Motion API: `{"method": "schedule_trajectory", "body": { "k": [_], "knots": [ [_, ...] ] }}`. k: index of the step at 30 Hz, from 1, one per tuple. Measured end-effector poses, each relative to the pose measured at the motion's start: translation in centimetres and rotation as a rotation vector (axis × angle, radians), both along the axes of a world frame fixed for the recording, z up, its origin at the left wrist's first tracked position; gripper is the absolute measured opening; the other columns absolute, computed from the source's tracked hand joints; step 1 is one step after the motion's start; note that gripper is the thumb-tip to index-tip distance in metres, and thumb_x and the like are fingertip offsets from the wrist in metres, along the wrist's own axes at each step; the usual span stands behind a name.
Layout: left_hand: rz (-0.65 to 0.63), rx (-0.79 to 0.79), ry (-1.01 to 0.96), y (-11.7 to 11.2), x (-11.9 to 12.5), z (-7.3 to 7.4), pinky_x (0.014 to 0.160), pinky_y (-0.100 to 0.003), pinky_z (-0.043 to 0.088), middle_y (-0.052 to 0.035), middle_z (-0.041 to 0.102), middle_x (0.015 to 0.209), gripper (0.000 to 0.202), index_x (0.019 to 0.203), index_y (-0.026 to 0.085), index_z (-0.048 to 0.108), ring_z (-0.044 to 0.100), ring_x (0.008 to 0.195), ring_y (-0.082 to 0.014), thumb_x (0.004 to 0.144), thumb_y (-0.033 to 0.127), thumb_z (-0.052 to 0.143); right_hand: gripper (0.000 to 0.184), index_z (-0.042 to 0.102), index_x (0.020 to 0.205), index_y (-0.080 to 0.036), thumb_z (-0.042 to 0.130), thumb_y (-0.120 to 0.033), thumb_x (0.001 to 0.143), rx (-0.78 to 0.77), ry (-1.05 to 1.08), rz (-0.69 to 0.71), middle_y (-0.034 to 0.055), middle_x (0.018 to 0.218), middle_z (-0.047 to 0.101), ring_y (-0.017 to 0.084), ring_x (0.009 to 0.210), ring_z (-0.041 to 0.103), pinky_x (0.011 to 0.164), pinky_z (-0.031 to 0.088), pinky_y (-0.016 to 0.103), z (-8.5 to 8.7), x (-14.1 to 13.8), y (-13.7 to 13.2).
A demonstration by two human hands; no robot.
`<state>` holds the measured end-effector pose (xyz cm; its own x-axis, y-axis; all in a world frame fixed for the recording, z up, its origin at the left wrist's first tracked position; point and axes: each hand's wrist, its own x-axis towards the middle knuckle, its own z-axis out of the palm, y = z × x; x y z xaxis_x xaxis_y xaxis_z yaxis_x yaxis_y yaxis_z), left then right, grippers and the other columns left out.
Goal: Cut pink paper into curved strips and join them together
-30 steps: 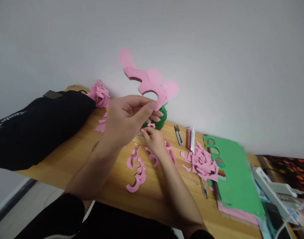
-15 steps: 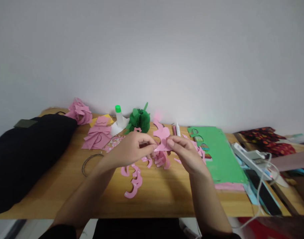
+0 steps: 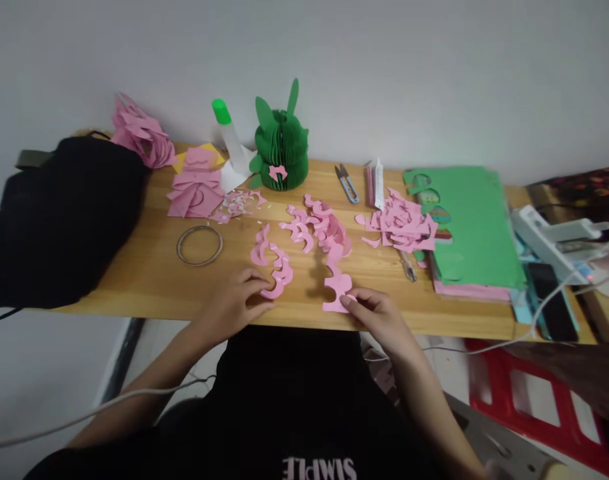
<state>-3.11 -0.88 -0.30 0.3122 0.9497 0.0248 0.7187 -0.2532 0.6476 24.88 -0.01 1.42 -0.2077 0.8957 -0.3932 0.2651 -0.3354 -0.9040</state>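
My right hand (image 3: pixel 377 319) rests near the front edge of the wooden table (image 3: pixel 149 277), its fingertips pinching the lower end of a wavy pink paper strip (image 3: pixel 336 283) that lies on the wood. My left hand (image 3: pixel 234 301) lies beside it, fingers curled, touching the lower end of another curly pink paper cut-out (image 3: pixel 274 263). More pink curled pieces (image 3: pixel 314 223) lie just beyond both hands.
A green paper figure (image 3: pixel 280 143), a green-capped glue bottle (image 3: pixel 229 137), small scissors (image 3: pixel 346 181) and pink scraps (image 3: pixel 399 223) sit further back. Green and pink sheets (image 3: pixel 464 230) lie right, a wire ring (image 3: pixel 199 245) and black bag (image 3: pixel 54 213) left. Cables and a phone (image 3: pixel 547 300) are far right.
Both hands have come down from mid-air to the table's front edge, laying the wavy pink strip on the wood. The left hand let go of it and moved to another cut-out.
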Motion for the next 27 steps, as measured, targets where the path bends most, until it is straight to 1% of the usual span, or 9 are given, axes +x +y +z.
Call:
{"method": "schedule_trajectory", "body": {
  "k": [4,7,9,12,14,18,20,23,27],
  "knots": [
    [0.027,0.087,0.052,-0.9,0.3,-1.4,0.075,-0.035,0.053,-0.0067,0.065,0.092,0.012,0.092,0.021,0.071,0.062,0.086,-0.0215,0.082,0.023,0.065,0.035,0.063,0.068,-0.017,0.06,-0.049,0.08,0.099,-0.094,0.053,-0.0031,0.056,0.047,0.01,0.05,0.037,0.047,0.029,0.023,-1.1,-1.4,-0.1],
    [0.014,0.15,0.036,-1.0,0.1,-1.4,0.074,-0.033,0.053,-0.0063,0.065,0.089,0.009,0.086,0.021,0.071,0.062,0.085,-0.0202,0.086,0.022,0.061,0.035,0.066,0.069,-0.017,0.055,-0.046,0.084,0.209,-0.249,0.119,-0.0003,0.058,0.056,0.012,0.053,0.047,0.053,0.037,0.025,-1.6,-1.8,-0.3],
    [-0.02,0.181,0.011,-0.9,0.0,-0.9,0.078,-0.035,0.054,-0.0067,0.067,0.092,0.011,0.087,0.021,0.069,0.064,0.088,-0.0206,0.088,0.022,0.059,0.032,0.07,0.077,-0.017,0.055,-0.044,0.086,0.308,-0.423,0.07,0.0031,0.068,0.064,0.015,0.058,0.053,0.056,0.041,0.027,-1.5,-1.7,-0.6],
    [-0.107,0.222,-0.053,-0.8,0.4,0.1,0.081,-0.036,0.054,-0.0065,0.072,0.095,0.011,0.093,0.022,0.067,0.067,0.09,-0.021,0.091,0.023,0.056,0.035,0.071,0.085,-0.016,0.055,-0.047,0.087,0.455,-0.581,-0.131,0.007,0.079,0.067,0.017,0.063,0.057,0.059,0.043,0.029,-0.6,-1.7,-1.0],
    [-0.15,0.243,-0.082,-0.5,1.2,0.8,0.081,-0.037,0.055,-0.0064,0.074,0.096,0.011,0.097,0.023,0.067,0.068,0.09,-0.0222,0.092,0.025,0.058,0.038,0.07,0.085,-0.016,0.052,-0.05,0.089,0.468,-0.475,-0.155,0.0069,0.078,0.068,0.017,0.064,0.059,0.061,0.045,0.03,0.2,-2.0,-1.1],
    [-0.227,0.327,-0.126,0.2,3.7,1.9,0.083,-0.037,0.055,-0.0074,0.074,0.096,0.013,0.099,0.021,0.067,0.068,0.093,-0.0219,0.093,0.024,0.056,0.037,0.069,0.084,-0.017,0.057,-0.052,0.086,0.261,0.009,-0.018,0.0044,0.073,0.07,0.017,0.067,0.063,0.064,0.05,0.029,1.4,-3.0,-0.6],
    [-0.256,0.36,-0.138,0.7,4.8,2.3,0.082,-0.034,0.055,-0.0064,0.073,0.092,0.012,0.097,0.02,0.067,0.068,0.089,-0.0197,0.094,0.023,0.056,0.033,0.068,0.081,-0.017,0.065,-0.05,0.08,0.189,0.16,-0.032,0.0031,0.072,0.069,0.016,0.066,0.062,0.064,0.05,0.029,1.6,-3.4,-0.4],
    [-0.275,0.37,-0.159,1.2,5.6,2.7,0.08,-0.032,0.054,-0.0052,0.072,0.091,0.011,0.099,0.02,0.066,0.067,0.086,-0.0182,0.093,0.025,0.058,0.026,0.067,0.073,-0.017,0.072,-0.042,0.075,0.149,0.233,-0.107,0.0011,0.067,0.067,0.012,0.059,0.058,0.061,0.047,0.026,1.9,-3.4,-0.1],
    [-0.233,0.319,-0.165,1.7,5.7,2.2,0.083,-0.035,0.053,-0.007,0.071,0.101,0.029,0.113,0.02,0.063,0.066,0.094,-0.0201,0.09,0.037,0.064,0.027,0.067,0.068,-0.017,0.076,-0.042,0.07,0.084,0.267,-0.198,-0.0029,0.056,0.059,0.008,0.048,0.048,0.049,0.039,0.022,1.6,-2.0,0.7]
  ]
}}
